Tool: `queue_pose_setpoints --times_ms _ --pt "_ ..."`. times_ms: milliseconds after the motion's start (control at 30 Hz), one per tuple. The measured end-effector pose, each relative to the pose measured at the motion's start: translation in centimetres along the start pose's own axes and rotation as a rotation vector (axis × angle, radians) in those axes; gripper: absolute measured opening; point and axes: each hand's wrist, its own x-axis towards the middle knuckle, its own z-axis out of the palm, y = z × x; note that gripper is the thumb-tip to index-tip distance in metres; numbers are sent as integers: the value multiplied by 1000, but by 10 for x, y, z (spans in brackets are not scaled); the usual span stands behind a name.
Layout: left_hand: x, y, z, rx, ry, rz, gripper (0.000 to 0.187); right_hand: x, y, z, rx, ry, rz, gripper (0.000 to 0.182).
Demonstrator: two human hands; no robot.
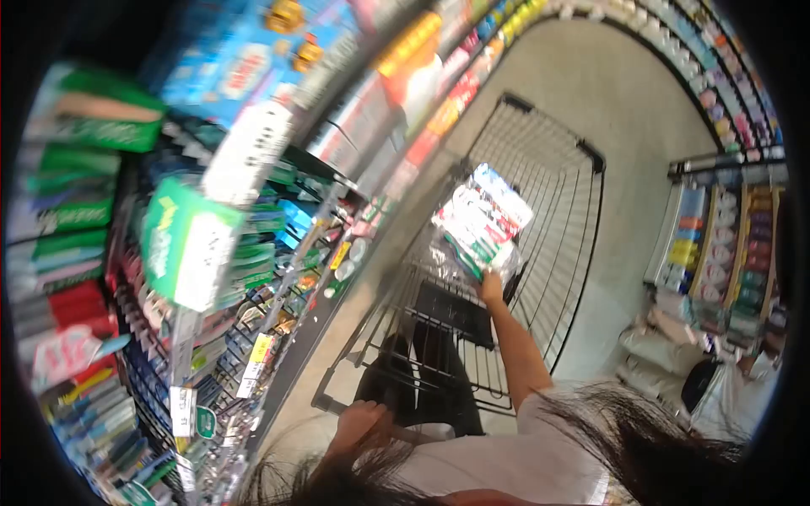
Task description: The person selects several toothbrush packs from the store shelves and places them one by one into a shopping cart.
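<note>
My left hand [363,424] is closed round the handle of a black wire shopping cart [582,244], near its left end. My right arm reaches down into the cart. At its end, my right hand [492,289] is closed on the near edge of a green-and-white package [483,253] with shiny clear wrapping; the fingertips are partly hidden. Just beyond it lie glossy packs in white, red and blue [498,202], bright with glare, so their kind cannot be read. A dark flat panel [456,314] sits in the cart near my body.
Crowded shelves with hanging packs, green signs [181,244] and price tags [256,363] run close along the cart's left side. More shelves [717,244] stand at right, and a curved row of goods [675,42] lines the far end. Grey floor [620,93] shows around the cart. A person [730,388] is at the right edge.
</note>
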Motion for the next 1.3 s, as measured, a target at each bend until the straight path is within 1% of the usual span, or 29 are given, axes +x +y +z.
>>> queue_pose_setpoints --times_ms 33,67,133,167,200,233,267,300,333,367,400,433,467,500,533,567,600,633,667,700,733,767,800,833,867,900,967,1167,1300 --pt "4 4 -6 41 36 52 26 -4 1 -12 105 -73 6 46" --pt "4 8 -14 86 70 96 26 -13 4 -26 151 -23 -52 48" --pt "2 15 -31 156 80 141 24 -34 2 -58 178 199 -188 48" --pt "0 18 -40 216 90 175 7 -38 3 -76 275 79 -84 44" --pt "-2 23 -50 219 39 129 10 -43 8 -85 336 99 -63 41" --pt "-3 28 -57 215 -11 91 13 -60 -13 -117 412 155 -43 38" --pt "-3 27 -56 187 7 80 18 -79 -37 -153 486 212 -27 36" --pt "-6 28 -58 207 59 108 19 -86 -41 -167 634 209 6 31" --pt "-8 28 -62 223 118 132 20 -94 -50 -182 668 293 -107 29" --pt "-8 27 -64 236 189 151 21 -103 -63 -196 856 278 -71 31" --pt "-7 24 -60 182 269 151 21 -120 -100 -230 918 214 -157 33" --pt "-7 22 -57 185 311 163 20 -128 -118 -244 858 285 -269 34" --pt "-6 21 -55 190 343 181 19 -136 -136 -255 876 312 -323 36" --pt "-4 22 -59 213 370 208 19 -151 -167 -272 797 364 -365 40" --pt "-7 27 -66 229 294 171 23 -186 -222 -302 997 297 -368 44" --pt "-5 29 -66 224 298 153 23 -182 -231 -299 953 326 -397 44" --pt "-1 29 -65 231 295 138 23 -164 -231 -287 1007 234 -459 42" --pt "3 28 -62 242 285 122 22 -193 -273 -316 928 150 -484 42" --pt "9 27 -59 277 265 124 22 -183 -285 -307 987 123 -570 44" --pt "9 27 -56 256 315 125 23 -201 -319 -324 1013 105 -656 45" --pt "11 26 -54 252 296 117 22 -207 -342 -335 993 49 -709 40" --pt "15 24 -53 243 276 108 22 -198 -355 -334 1090 -92 -725 50" --pt "17 22 -53 260 282 127 22 -206 -380 -346 1099 -65 -785 50" --pt "18 20 -52 272 289 147 22 -209 -399 -358 1136 -99 -789 40" --pt "19 21 -49 276 294 167 22 -204 -412 -362 1197 -174 -764 42" --pt "20 20 -46 277 302 169 22 -205 -428 -370 1243 -165 -805 46" --pt "20 18 -44 280 324 168 22 -186 -448 -377 1249 -262 -859 50" --pt "12 22 -40 239 397 166 24 -164 -499 -396 1285 -350 -985 53" --pt "9 22 -38 219 432 163 25 -154 -496 -385 1254 -437 -888 56"
